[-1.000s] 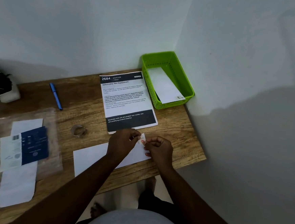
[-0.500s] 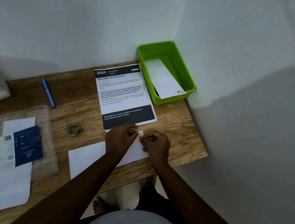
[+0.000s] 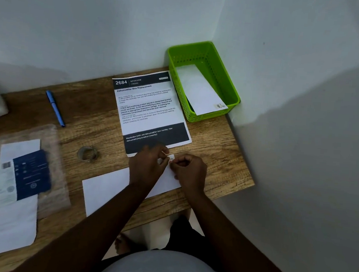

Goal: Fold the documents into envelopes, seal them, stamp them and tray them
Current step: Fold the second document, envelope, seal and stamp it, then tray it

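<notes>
white envelope (image 3: 110, 189) lay flat on the wooden desk (image 3: 220, 147), its right end under both hands. head view only. left hand (image 3: 148, 165) and right hand (image 3: 189, 172) met over that end, fingertips curled in and pinching a small stamp (image 3: 171, 158) between them, apparently peeling or positioning it; the piece was too small to tell whether it was already stuck down. just beyond the fingers sat a printed document (image 3: 148, 109), unfolded, touching or nearly touching the envelope's far edge. further beyond and to the right of the fingers, the green tray (image 3: 224, 75) in the corner already held one stamped envelope (image 3: 201, 92). left of the fingers: tape roll (image 3: 86, 153), blue pen (image 3: 55, 107) beyond it, and well left a plastic sleeve (image 3: 53, 147) with blank envelopes (image 3: 13, 226) and a dark blue booklet (image 3: 31, 174) on top.

progress, judged: one envelope finished and trayed; the second looked filled and sealed, at the stamping step, traying still to do. the printed document still needed folding, enveloping, sealing, stamping.
</notes>
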